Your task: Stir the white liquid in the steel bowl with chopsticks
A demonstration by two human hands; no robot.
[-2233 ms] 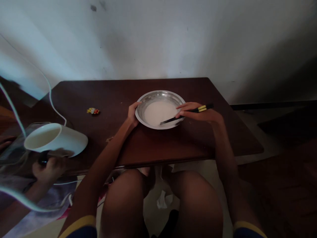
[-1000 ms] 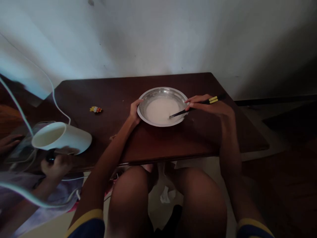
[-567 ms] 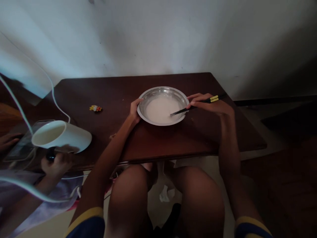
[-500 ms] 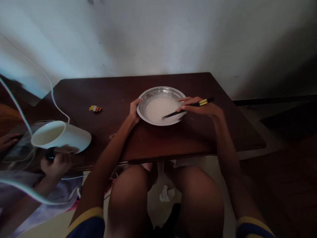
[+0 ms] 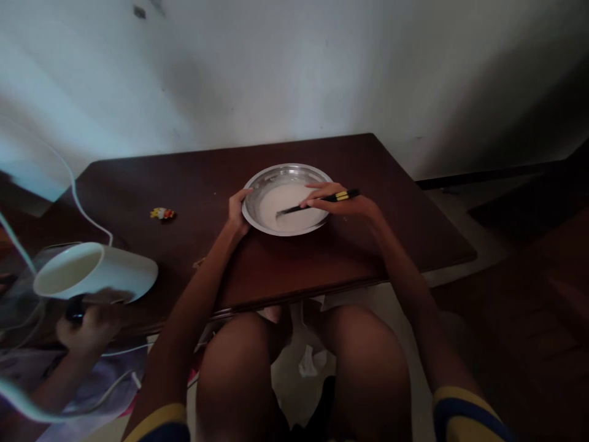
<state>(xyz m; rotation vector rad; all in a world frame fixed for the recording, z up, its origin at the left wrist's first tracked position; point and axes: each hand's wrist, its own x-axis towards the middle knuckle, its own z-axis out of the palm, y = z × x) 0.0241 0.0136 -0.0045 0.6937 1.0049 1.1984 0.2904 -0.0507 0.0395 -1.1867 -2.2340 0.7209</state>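
On the dark wooden table [image 5: 294, 264] stands a shallow metal bowl [image 5: 294, 232] with a whitish, smooth mixture [image 5: 288, 202] inside. My left hand [image 5: 238, 212] grips the bowl's left rim, its thumb over the edge. Above the bowl's right side, my right hand [image 5: 338, 199] is closed around black chopsticks [image 5: 294, 210] with yellow bands near their upper end. Their tips dip into the mixture left of its middle. The fingers of my right hand hide part of the right rim.
A small yellow, white and red figurine [image 5: 162, 213] lies to the left on the table. Nearer stands a white cylindrical container [image 5: 124, 270], with another person's hand [image 5: 89, 325] at its dark handle. White cables [image 5: 73, 178] run along the left side. A wall [image 5: 276, 80] rises behind the table.
My right hand has moved the chopsticks leftward through the mixture. My left hand keeps its hold on the rim. The whole view has shifted slightly.
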